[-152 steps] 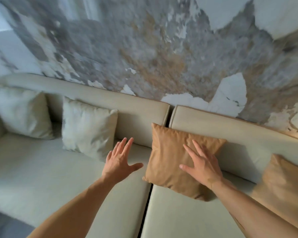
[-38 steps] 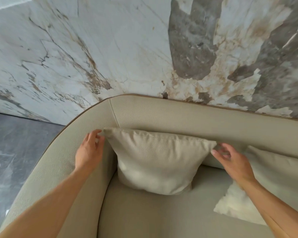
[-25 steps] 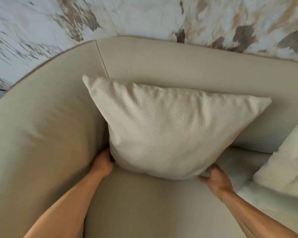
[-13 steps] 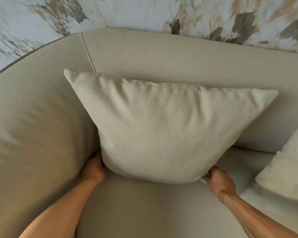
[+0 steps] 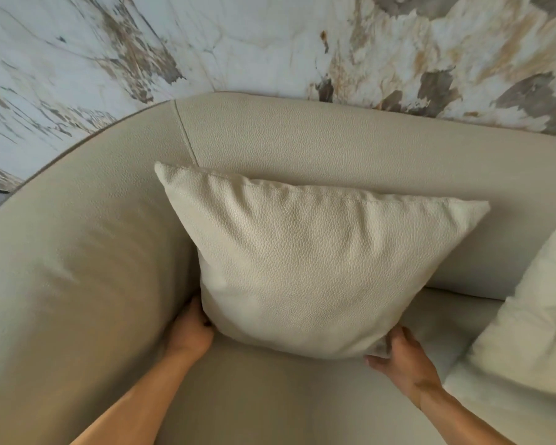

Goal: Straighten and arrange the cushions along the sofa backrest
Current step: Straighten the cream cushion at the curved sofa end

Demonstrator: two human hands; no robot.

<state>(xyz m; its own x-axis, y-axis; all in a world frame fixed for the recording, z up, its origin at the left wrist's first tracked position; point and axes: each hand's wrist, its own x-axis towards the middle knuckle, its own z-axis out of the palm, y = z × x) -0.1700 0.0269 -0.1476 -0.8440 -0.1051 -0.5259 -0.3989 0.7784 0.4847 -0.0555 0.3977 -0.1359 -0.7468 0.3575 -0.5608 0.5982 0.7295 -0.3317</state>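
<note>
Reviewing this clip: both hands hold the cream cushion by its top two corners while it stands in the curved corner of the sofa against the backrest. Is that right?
Not quite. In the head view the left hand and right hand hold the cream cushion at its bottom two corners, not the top ones, which are free. The rest is right: it stands in the curved corner of the sofa against the backrest.
</note>
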